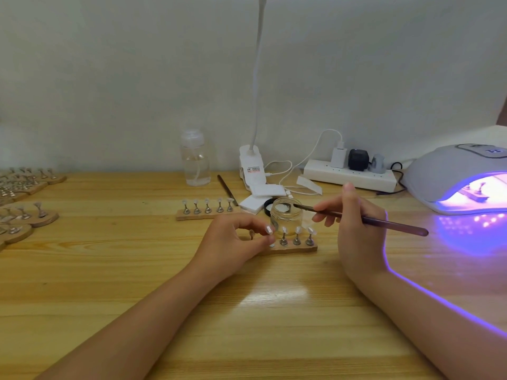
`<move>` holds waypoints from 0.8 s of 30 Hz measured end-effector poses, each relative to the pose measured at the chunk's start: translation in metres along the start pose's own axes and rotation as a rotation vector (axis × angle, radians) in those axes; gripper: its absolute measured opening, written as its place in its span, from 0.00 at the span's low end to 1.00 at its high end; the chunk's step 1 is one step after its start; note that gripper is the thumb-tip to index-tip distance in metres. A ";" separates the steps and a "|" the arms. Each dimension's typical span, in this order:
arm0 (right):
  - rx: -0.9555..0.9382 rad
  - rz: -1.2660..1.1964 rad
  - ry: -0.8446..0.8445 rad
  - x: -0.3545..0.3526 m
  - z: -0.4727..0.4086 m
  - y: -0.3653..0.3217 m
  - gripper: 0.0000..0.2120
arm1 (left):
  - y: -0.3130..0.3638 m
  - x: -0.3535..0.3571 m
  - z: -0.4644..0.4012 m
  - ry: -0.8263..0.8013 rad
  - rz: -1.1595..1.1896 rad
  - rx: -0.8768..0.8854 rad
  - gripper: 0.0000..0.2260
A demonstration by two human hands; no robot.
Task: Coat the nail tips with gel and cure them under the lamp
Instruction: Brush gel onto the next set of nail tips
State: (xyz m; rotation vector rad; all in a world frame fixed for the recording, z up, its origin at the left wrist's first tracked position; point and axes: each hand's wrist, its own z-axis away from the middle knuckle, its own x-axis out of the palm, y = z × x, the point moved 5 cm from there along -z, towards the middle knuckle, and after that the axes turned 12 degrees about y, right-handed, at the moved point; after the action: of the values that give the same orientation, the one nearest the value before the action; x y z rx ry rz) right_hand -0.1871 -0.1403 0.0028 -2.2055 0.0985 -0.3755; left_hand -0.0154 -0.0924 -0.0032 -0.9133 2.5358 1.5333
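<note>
A wooden strip [295, 248] with several nail tips on metal stands lies at the table's middle. My left hand [233, 242] pinches one nail tip [269, 229] on its stand, lifted just off the strip's left end. My right hand [354, 226] grips a dark brush [384, 222]; its bristle end sits at the rim of the open glass gel jar [286, 215] behind the strip. A second strip of nail tips [207, 212] lies further back. The curing lamp [461, 179] glows purple at the right, with a strip inside it.
Several more wooden holders with stands [24, 212] crowd the left edge. A clear pump bottle [195, 160], a clip-on desk lamp [252, 168], white pads [260, 198], a spare brush [226, 187] and a power strip [351, 174] line the back by the wall.
</note>
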 end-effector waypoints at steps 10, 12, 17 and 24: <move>0.015 0.005 -0.024 0.002 0.002 0.002 0.21 | -0.006 0.004 0.000 -0.035 -0.059 -0.038 0.15; 0.012 0.005 -0.029 0.002 0.003 0.001 0.22 | -0.006 0.004 0.000 -0.038 -0.080 -0.027 0.16; 0.021 0.006 -0.040 0.004 0.003 -0.001 0.22 | -0.008 0.005 -0.001 -0.044 -0.103 -0.021 0.16; 0.019 0.015 -0.044 0.004 0.004 -0.002 0.22 | -0.008 0.004 -0.001 -0.039 -0.087 -0.041 0.18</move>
State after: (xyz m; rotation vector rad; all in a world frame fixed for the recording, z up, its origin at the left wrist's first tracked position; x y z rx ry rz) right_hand -0.1825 -0.1371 0.0029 -2.1923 0.0872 -0.3175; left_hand -0.0149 -0.0978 -0.0104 -0.9747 2.4125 1.5671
